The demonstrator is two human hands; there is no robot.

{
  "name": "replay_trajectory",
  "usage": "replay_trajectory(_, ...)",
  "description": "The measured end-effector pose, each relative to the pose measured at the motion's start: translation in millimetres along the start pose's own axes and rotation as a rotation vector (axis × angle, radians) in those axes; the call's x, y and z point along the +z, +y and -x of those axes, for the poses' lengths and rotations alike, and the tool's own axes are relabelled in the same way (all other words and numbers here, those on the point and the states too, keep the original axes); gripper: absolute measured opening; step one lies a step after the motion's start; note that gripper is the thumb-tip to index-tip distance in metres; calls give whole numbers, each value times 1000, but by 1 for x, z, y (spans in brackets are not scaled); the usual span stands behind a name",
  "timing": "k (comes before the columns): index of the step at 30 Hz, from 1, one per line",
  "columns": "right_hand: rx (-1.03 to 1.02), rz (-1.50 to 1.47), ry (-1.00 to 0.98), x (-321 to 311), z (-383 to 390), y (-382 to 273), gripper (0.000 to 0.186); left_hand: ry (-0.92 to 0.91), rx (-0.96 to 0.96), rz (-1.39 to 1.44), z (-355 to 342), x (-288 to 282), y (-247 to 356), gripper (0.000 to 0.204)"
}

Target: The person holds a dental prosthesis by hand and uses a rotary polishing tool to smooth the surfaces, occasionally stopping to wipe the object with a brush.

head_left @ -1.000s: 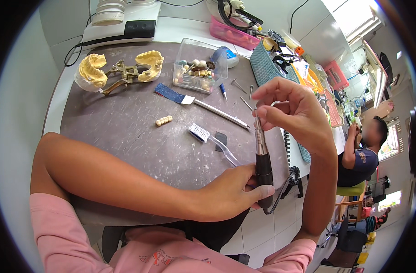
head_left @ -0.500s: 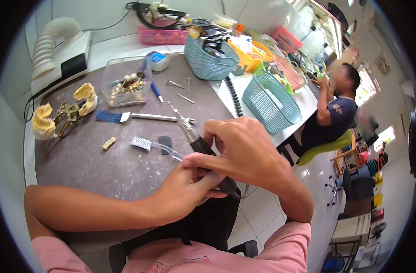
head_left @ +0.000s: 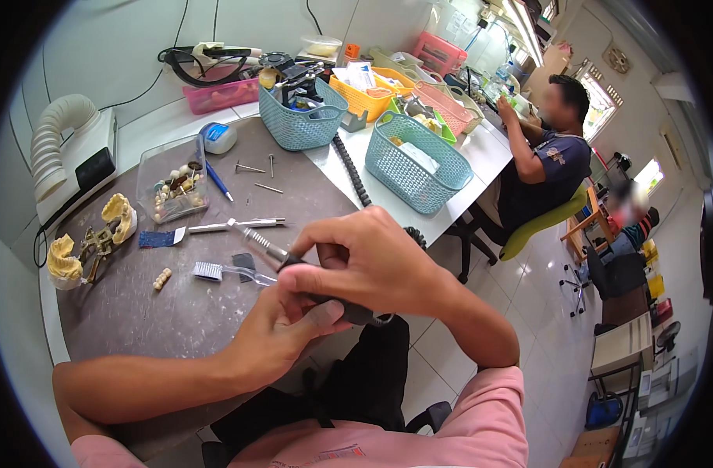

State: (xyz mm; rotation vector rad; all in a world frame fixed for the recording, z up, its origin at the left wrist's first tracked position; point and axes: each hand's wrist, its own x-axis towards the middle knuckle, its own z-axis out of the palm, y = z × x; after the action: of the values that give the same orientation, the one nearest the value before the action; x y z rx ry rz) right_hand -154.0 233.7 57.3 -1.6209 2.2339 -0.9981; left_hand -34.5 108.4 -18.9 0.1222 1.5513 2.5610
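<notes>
A rotary handpiece [head_left: 267,247] with a silvery ridged front and a black body lies across both my hands, its tip pointing away to the left; a small pale bit shows at the end. My right hand [head_left: 372,261] grips it from above, thumb along the near side. My left hand [head_left: 282,327] is closed around its lower body from below, thumb up; some fingers are hidden. Just beyond my left hand, a clear-handled toothbrush [head_left: 209,271] with white bristles rests by a dark square piece [head_left: 246,265]; its handle end is hidden. A small row of tooth-coloured crowns [head_left: 162,279] lies left of it.
Yellow dental casts on an articulator [head_left: 95,242] stand at left, near a box of polishing bits [head_left: 172,183]. A steel instrument [head_left: 239,225], a blue pen [head_left: 218,183] and loose burs [head_left: 250,168] lie beyond. Baskets [head_left: 419,168] line the back right; a co-worker [head_left: 551,160] sits farther right.
The view has shifted, so the table items appear lower and farther left. Both my hands have come leftward in the picture with the handpiece, its tip now nearer my hands.
</notes>
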Motion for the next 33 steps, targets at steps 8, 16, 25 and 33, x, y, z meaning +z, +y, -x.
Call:
replay_trajectory(8,-270,-564,-227,37,88,-23,52,8,229,-303,13,10,2,36)
replay_trajectory(16,29,-1367,-373,111,119,1,53,-171,595,-946,20,20,10,36)
replay_trajectory(25,38,-1239,-340,110,116,-12,13,-375,983,-1729,34,28,31,35)
replay_trajectory(33,-326,-986,-280,87,78,-6,20,354,629,-1861,75,-28,69,44)
